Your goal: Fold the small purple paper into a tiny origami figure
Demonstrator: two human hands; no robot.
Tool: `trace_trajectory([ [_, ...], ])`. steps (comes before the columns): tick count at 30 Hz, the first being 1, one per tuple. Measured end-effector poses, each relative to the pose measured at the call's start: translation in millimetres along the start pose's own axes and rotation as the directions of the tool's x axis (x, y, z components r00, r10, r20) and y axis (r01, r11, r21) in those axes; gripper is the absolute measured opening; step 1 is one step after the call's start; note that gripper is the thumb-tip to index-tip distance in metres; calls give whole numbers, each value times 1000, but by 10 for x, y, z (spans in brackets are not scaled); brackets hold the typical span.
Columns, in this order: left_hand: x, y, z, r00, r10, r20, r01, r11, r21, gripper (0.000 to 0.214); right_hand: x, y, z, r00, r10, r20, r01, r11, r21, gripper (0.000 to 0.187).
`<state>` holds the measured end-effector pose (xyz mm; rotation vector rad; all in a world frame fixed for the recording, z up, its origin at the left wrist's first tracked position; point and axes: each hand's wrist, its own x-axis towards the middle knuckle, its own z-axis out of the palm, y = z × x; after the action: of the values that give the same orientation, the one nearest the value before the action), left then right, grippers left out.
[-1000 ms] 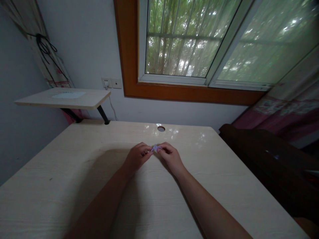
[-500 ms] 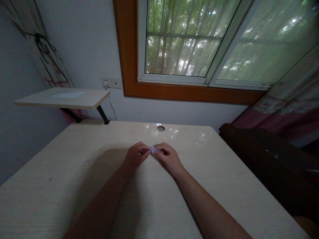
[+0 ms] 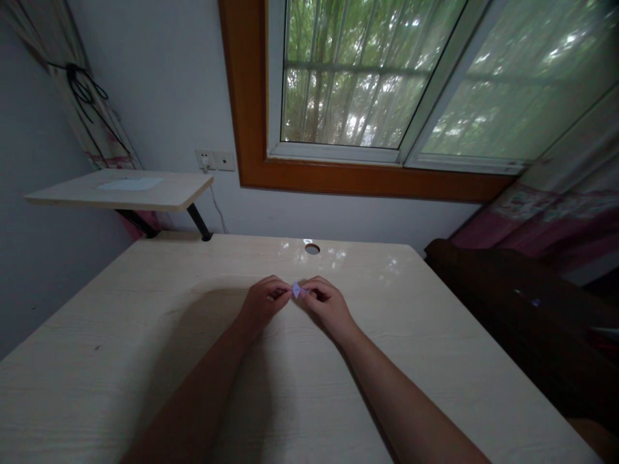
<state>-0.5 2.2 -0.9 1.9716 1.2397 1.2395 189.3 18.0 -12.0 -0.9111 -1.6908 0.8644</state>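
Note:
My left hand [image 3: 262, 305] and my right hand [image 3: 327, 305] meet at the middle of a pale wooden desk [image 3: 145, 335]. Both hands have their fingers curled and pinch a tiny pale purple folded piece of paper [image 3: 296, 290] between their fingertips, just above the desk. Most of the paper is hidden by the fingers. Both forearms stretch out from the near edge over the desktop.
A round cable hole [image 3: 312, 248] lies in the desk beyond the hands. A small raised shelf [image 3: 120, 190] stands at the back left under a wall socket [image 3: 215, 160]. A dark wooden piece of furniture [image 3: 522, 309] borders the desk's right side, below a window.
The hands have stayed in place. The small paper has turned slightly between the fingertips, showing a lighter pointed face now.

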Motion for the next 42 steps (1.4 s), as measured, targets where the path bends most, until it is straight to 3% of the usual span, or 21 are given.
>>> trace_trajectory([
  [42, -2, -25, 8, 999, -49, 16, 49, 998, -48, 9, -6, -27, 6, 1000, 15, 21, -14, 1000, -12, 13],
])
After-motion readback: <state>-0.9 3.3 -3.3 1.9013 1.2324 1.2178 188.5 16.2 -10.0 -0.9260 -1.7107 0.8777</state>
